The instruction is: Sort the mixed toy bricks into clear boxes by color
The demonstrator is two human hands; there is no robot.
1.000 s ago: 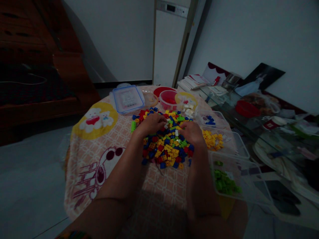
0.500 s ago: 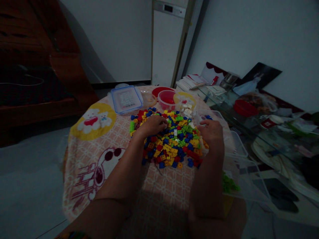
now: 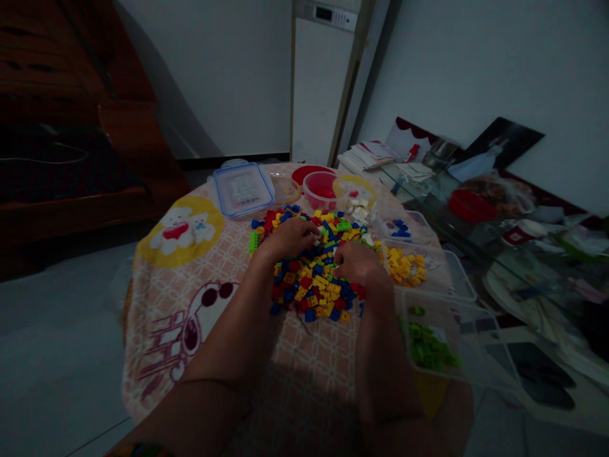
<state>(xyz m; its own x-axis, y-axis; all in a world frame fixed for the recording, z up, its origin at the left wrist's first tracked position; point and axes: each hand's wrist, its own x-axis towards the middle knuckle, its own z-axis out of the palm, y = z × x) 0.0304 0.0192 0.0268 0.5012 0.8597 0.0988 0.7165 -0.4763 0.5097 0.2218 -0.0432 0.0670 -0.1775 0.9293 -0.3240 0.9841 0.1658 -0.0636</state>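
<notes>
A heap of small red, yellow, blue and green toy bricks (image 3: 314,289) lies in the middle of a round table covered by a cartoon-print cloth (image 3: 190,292). My left hand (image 3: 288,236) rests on the far left part of the heap with fingers curled down into the bricks. On the right part of the heap lies my right hand (image 3: 356,261), knuckles up, fingers bent into the pieces. What either hand holds is hidden under the fingers.
Clear tubs stand along the right edge: yellow bricks (image 3: 404,265), green bricks (image 3: 428,346), blue bricks (image 3: 397,227). A red-filled round tub (image 3: 323,189) and a blue-rimmed lid (image 3: 243,188) sit at the far side. A cluttered glass table (image 3: 514,241) stands to the right.
My right hand went out right over the yellow-brick tub half a second ago and has come back onto the heap. The left hand stayed on the heap's far left.
</notes>
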